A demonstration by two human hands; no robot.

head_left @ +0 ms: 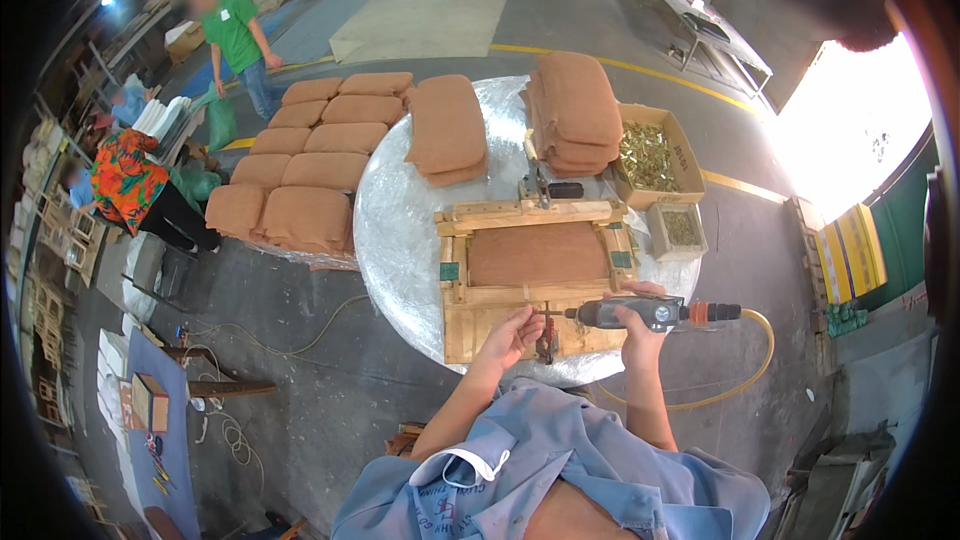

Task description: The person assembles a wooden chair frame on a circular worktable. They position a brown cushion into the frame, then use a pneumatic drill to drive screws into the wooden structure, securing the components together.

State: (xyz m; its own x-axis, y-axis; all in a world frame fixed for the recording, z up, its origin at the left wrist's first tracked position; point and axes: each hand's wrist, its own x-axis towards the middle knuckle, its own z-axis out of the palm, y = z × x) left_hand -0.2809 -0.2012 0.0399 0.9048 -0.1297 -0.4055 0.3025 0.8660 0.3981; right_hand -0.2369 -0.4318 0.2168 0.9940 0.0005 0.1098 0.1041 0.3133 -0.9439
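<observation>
My right hand (640, 332) is wrapped round a dark grey air screwdriver (605, 314), held level with its nose to the left. An orange-and-black fitting (710, 312) joins its back end to a yellow hose (771, 350). My left hand (511, 336) is closed in a pinch near the tool's tip; what lies between its fingers is too small to make out. Just below the tip, a red-handled toggle clamp (546, 342) sits on the wooden frame jig (484, 296). A brown fabric-covered panel (538, 254) lies inside the jig.
The jig rests on a round table wrapped in clear film (385, 230). Brown pads are stacked at the back (575, 105) and left (315, 210). To the right are a carton of brass-coloured fasteners (650, 155) and a smaller box (680, 230). Two people stand at the left.
</observation>
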